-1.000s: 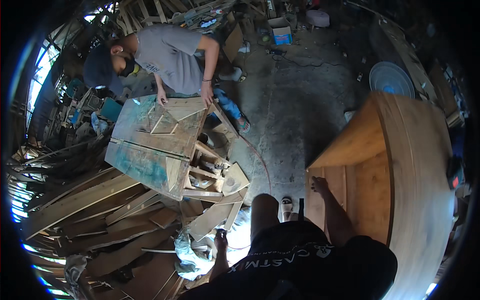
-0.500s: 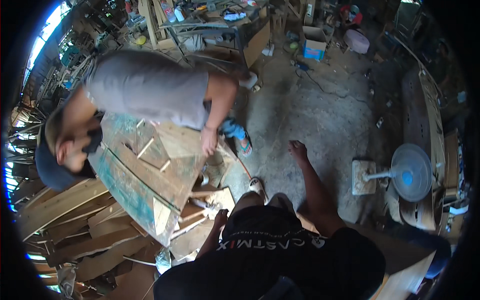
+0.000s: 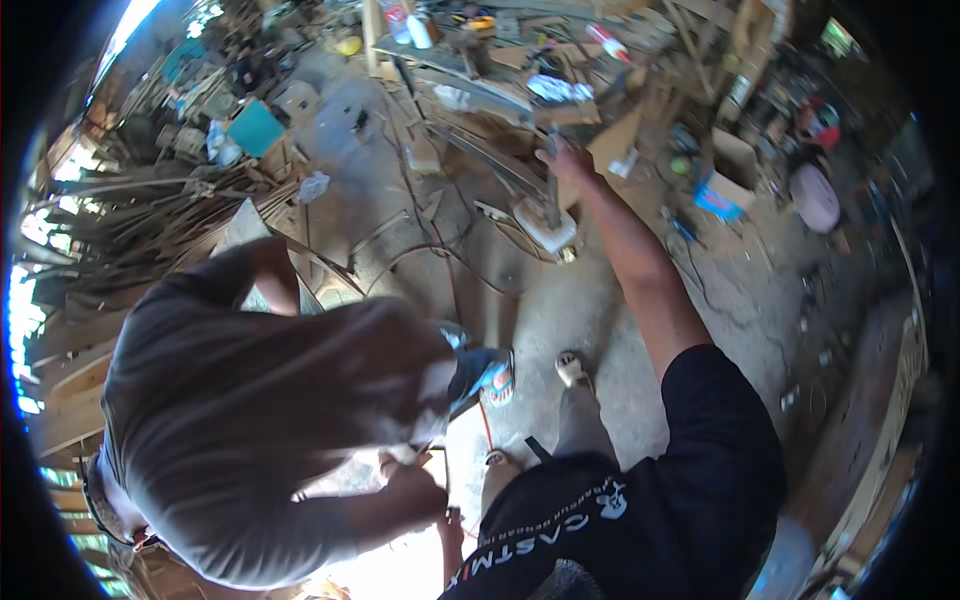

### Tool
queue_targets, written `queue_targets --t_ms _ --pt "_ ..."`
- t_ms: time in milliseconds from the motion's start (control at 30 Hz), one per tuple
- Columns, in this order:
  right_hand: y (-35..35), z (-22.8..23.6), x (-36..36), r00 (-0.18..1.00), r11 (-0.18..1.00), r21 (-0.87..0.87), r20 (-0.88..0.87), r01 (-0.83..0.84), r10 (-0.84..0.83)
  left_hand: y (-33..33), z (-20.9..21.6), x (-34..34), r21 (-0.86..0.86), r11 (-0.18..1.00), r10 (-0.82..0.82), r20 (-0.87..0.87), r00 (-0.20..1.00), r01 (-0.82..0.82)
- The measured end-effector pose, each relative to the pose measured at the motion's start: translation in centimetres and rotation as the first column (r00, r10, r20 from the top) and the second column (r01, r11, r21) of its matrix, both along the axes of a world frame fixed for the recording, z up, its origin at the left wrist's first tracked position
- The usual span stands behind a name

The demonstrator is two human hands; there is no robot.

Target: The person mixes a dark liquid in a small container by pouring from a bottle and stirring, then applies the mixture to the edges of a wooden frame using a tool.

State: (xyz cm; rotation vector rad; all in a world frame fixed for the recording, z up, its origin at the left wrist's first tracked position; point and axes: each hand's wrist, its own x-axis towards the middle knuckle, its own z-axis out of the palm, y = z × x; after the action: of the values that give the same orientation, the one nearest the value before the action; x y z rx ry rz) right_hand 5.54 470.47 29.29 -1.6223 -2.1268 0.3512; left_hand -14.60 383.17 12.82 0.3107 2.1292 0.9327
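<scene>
My right arm stretches forward, and my right hand point(image 3: 568, 162) is over the front corner of a cluttered workbench point(image 3: 470, 82). Its fingers look spread; I make out no held thing in them. Closest to it are the bench edge and a crumpled pale blue and white wrapper point(image 3: 560, 88). Low beside my body, my left hand point(image 3: 452, 522) is small and dark, next to a co-worker's elbow; how its fingers lie is unclear. A co-worker in a grey shirt point(image 3: 260, 420) bends over on my left, hiding most of the surface below, which is washed out by glare.
Cords point(image 3: 440, 240) and wood strips lie on the concrete floor ahead. A blue-bottomed cardboard box point(image 3: 725, 175) and a pinkish round stool point(image 3: 815, 198) stand at the right. Piled planks point(image 3: 75, 375) fill the left. The fan point(image 3: 785, 560) is at lower right.
My right hand has reached forward and up to the workbench. The view has shifted, so the bench sits lower and the fan has slid to the bottom edge. The co-worker has bent closer to me.
</scene>
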Motion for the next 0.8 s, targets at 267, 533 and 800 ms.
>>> queue_targets --t_ms 267,533,800 --pt "17.5 -5.2 -6.1 0.972 1.000 -0.012 0.234 -0.008 0.010 3.3 7.7 11.4 -0.181 0.893 0.394 -0.132 0.910 -0.413" --pt "27.8 -9.3 -10.6 0.918 0.968 0.247 0.392 -0.049 -0.053 1.5 6.0 13.4 0.013 0.883 0.442 -0.364 0.820 -0.469" --pt "0.8 -9.6 5.2 0.814 0.586 0.565 0.386 -0.581 0.434 -0.9 12.4 8.6 0.261 0.417 0.764 -0.620 0.180 -0.870"
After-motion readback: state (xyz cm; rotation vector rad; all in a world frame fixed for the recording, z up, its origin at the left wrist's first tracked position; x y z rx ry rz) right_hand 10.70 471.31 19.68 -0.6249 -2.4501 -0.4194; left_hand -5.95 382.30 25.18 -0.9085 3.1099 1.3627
